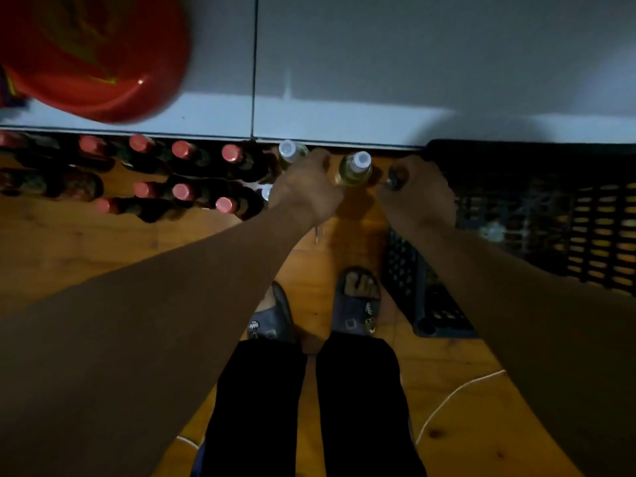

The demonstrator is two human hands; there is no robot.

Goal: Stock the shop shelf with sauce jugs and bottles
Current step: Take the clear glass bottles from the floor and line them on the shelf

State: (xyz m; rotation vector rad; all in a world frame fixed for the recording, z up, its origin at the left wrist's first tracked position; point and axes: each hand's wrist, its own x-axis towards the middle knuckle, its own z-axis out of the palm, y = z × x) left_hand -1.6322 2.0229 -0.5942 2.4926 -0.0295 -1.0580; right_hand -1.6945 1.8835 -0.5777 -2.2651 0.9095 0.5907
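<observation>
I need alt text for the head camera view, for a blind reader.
Seen from above, the left hand holds a white-capped yellow bottle beside red-capped dark bottles; the right hand grips another, near a black crate.

You are looking straight down at a warm orange-brown wooden floor point(103, 249) with visible grain and knots. Above it runs a pale grey panelled wall point(413, 63), split by a dark vertical seam point(255, 63); its lower band is lit brighter than the shadowed part above. A thin white cord point(457, 390) curves across the boards at lower right. The light is dim overall.
</observation>
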